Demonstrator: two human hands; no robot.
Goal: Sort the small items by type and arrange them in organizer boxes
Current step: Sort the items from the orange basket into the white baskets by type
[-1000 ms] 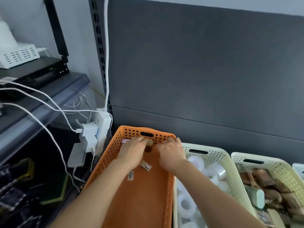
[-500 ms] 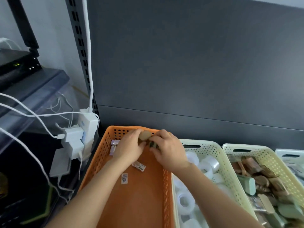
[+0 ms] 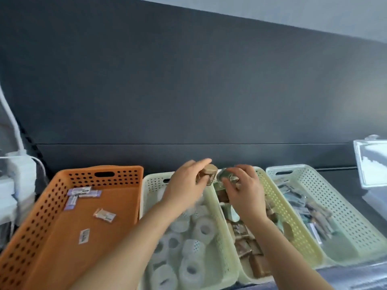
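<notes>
Half a second back both hands worked at the far end of the orange basket. Now they have shifted to its 3 o'clock. The view has swung the same way.

- Left hand: fingers curled round a tan block, forefinger stretched out, above the far end of the cream basket.
- Right hand: pinching a grey-green piece above the far end of the yellow-green basket. The two pieces are just beside each other; contact cannot be told.
- Orange basket holds only flat wrapped packets at its 11 o'clock corner and middle, with bare floor around them.
- Cream basket is packed with white tape rolls, under the left forearm.
- Yellow-green basket is crowded with brown and green pieces.
- All baskets sit wall to wall, far rims close to the dark back panel.
- At 3 o'clock: a pale basket of blurred packets, then a clear box.
- At 9 o'clock: white power adapters with cables.
</notes>
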